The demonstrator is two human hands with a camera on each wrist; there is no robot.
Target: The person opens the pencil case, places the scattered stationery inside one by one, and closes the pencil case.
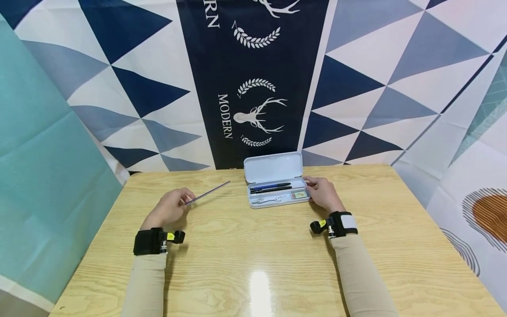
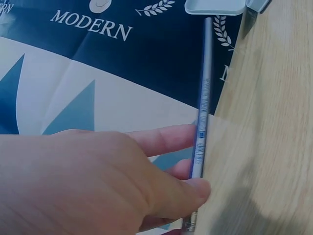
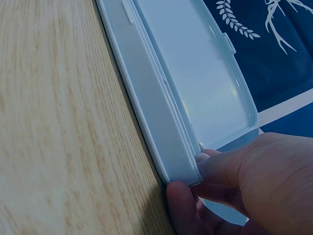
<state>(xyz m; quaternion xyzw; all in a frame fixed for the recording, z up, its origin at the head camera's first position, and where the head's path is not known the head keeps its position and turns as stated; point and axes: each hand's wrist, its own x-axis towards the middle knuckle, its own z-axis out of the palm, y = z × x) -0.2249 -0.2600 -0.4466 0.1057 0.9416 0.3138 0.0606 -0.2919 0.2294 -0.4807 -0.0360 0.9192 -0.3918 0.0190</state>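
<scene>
A white pencil case (image 1: 277, 193) lies open on the wooden table (image 1: 253, 255), lid (image 1: 273, 167) standing up at the back. Inside it are dark pens (image 1: 270, 188), a small white item and a yellowish eraser. My right hand (image 1: 321, 193) grips the case's right end, with thumb and fingers curled round its corner (image 3: 188, 174). My left hand (image 1: 170, 209) pinches a thin grey pencil (image 1: 207, 193) by its near end. The pencil (image 2: 201, 122) points toward the case and is held above the table, between thumb and fingers (image 2: 166, 139).
A patterned blue-and-white cloth backdrop (image 1: 253, 79) hangs right behind the table's far edge. A teal sheet (image 1: 43, 167) stands at the left. Both wrists wear black camera bands (image 1: 152, 241).
</scene>
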